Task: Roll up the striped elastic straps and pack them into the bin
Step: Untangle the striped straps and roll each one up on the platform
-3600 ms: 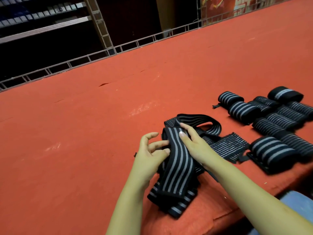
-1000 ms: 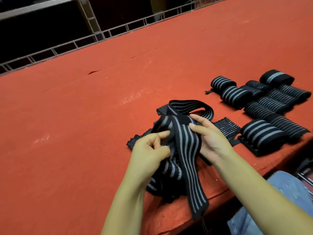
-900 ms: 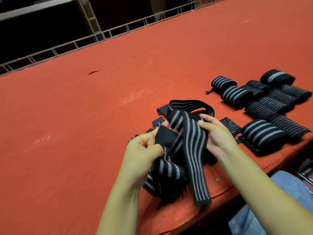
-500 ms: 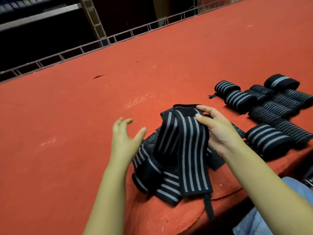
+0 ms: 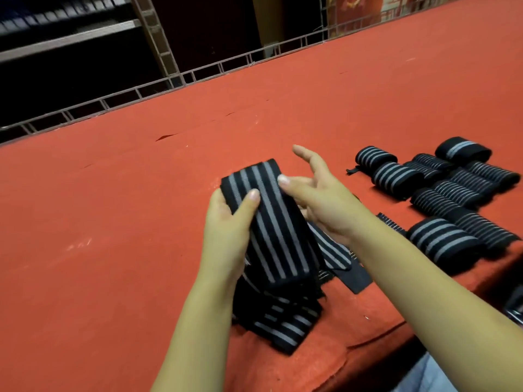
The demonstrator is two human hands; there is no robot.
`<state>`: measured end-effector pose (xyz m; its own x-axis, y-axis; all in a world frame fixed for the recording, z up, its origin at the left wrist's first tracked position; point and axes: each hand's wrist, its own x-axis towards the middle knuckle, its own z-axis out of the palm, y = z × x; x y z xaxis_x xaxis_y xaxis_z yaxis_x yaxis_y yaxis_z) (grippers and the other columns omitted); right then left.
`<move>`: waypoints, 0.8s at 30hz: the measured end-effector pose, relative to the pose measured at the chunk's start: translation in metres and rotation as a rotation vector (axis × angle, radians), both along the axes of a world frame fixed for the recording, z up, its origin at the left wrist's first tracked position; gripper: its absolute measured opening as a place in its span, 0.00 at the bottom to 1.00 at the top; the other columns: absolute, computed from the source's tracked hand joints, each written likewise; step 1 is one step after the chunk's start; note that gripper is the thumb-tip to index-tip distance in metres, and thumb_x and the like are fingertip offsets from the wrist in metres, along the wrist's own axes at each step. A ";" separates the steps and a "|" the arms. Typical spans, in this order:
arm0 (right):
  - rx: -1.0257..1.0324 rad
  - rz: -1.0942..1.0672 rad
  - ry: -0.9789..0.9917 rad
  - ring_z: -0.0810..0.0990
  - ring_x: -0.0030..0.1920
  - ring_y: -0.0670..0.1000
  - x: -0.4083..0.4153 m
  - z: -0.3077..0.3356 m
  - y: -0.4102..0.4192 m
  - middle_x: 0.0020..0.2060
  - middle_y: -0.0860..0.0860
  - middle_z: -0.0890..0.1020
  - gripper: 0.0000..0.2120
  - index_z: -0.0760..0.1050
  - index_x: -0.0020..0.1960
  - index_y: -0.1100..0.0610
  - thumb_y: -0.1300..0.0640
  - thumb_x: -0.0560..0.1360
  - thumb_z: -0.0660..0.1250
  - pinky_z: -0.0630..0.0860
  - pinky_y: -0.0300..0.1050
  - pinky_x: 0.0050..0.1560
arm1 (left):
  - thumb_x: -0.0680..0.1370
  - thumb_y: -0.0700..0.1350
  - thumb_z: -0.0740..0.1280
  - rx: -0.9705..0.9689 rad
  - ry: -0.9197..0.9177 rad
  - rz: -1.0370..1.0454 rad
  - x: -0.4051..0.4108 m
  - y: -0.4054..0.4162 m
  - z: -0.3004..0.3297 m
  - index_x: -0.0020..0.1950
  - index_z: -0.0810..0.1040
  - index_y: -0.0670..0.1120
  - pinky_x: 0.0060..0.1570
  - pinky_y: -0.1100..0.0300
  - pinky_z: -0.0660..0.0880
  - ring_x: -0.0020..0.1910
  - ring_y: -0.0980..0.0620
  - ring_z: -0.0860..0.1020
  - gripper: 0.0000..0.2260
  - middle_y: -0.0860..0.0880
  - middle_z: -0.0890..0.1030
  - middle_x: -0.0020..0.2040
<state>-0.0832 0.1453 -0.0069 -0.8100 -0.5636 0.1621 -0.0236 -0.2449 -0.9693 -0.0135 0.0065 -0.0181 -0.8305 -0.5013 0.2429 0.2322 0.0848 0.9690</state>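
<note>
**Here, a strap lies lengthwise between two hands, its far end in the left**

Seen from a head camera looking down, a black strap (image 5: 271, 222) with grey stripes stretches away from the person, its long axis running from near the body toward the far left of a red table (image 5: 113, 236). The left hand (image 5: 226, 230) grips the strap's left edge near the far end, thumb on top and fingers curled underneath. The right hand (image 5: 319, 199) is loose and spread, thumb tip touching the strap's right edge near the same end, the other fingers lifted clear and holding nothing.

The near end of the strap drops into a loose heap (image 5: 280, 321) of more strap at the table's near edge, just below the left wrist. Whether the heap is the same strap or others cannot be told.

To the right, well apart from the hands, a cluster of finished rolls (image 5: 441, 199) lies on the table. No bin is visible.

Both hands sit at the far end, so rolling would likely start there and travel back toward the body, along the stripes. The left hand has the firmer hold; the right seems free to begin the first fold.
</note>
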 end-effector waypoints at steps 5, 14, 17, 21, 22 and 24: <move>0.077 0.272 0.115 0.81 0.58 0.59 0.023 -0.020 0.006 0.58 0.58 0.82 0.39 0.51 0.75 0.37 0.68 0.78 0.64 0.78 0.54 0.59 | 0.80 0.42 0.67 0.055 -0.117 0.099 -0.012 -0.020 0.021 0.59 0.76 0.33 0.37 0.56 0.79 0.42 0.47 0.83 0.14 0.38 0.83 0.49; -0.143 0.099 -0.125 0.84 0.48 0.53 0.018 -0.024 0.014 0.45 0.54 0.85 0.27 0.66 0.71 0.50 0.72 0.77 0.60 0.81 0.48 0.52 | 0.79 0.38 0.67 0.230 -0.263 -0.345 0.010 -0.002 0.005 0.74 0.65 0.44 0.42 0.57 0.81 0.47 0.47 0.84 0.24 0.40 0.81 0.59; -0.147 0.105 -0.130 0.84 0.48 0.53 0.022 -0.025 0.017 0.46 0.54 0.85 0.29 0.64 0.72 0.48 0.72 0.78 0.60 0.81 0.46 0.51 | 0.80 0.40 0.66 0.239 -0.274 -0.312 0.013 -0.001 -0.003 0.79 0.57 0.49 0.39 0.59 0.81 0.45 0.50 0.85 0.30 0.43 0.84 0.55; -0.112 0.166 -0.049 0.83 0.50 0.53 0.029 -0.025 0.024 0.49 0.56 0.84 0.32 0.60 0.74 0.43 0.70 0.78 0.61 0.80 0.46 0.51 | 0.69 0.61 0.76 0.397 -0.304 -0.273 0.007 -0.002 0.001 0.78 0.61 0.45 0.56 0.48 0.79 0.60 0.44 0.81 0.45 0.39 0.76 0.68; -0.093 0.194 -0.033 0.83 0.52 0.55 0.030 -0.026 0.025 0.51 0.58 0.83 0.34 0.58 0.74 0.40 0.70 0.78 0.61 0.80 0.47 0.52 | 0.65 0.64 0.78 0.432 -0.316 -0.269 0.004 -0.006 -0.003 0.78 0.61 0.45 0.60 0.43 0.77 0.63 0.41 0.78 0.49 0.38 0.74 0.70; -0.057 0.232 -0.038 0.82 0.55 0.56 0.033 -0.029 0.027 0.57 0.58 0.82 0.37 0.54 0.75 0.37 0.70 0.78 0.60 0.80 0.48 0.54 | 0.64 0.63 0.79 0.451 -0.312 -0.212 0.000 -0.006 -0.003 0.79 0.59 0.47 0.63 0.42 0.75 0.66 0.41 0.76 0.51 0.41 0.69 0.74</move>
<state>-0.0498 0.1718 -0.0363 -0.6658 -0.7262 0.1712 0.0759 -0.2943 -0.9527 -0.0131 0.0007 -0.0211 -0.9219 -0.3130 -0.2282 -0.1032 -0.3692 0.9236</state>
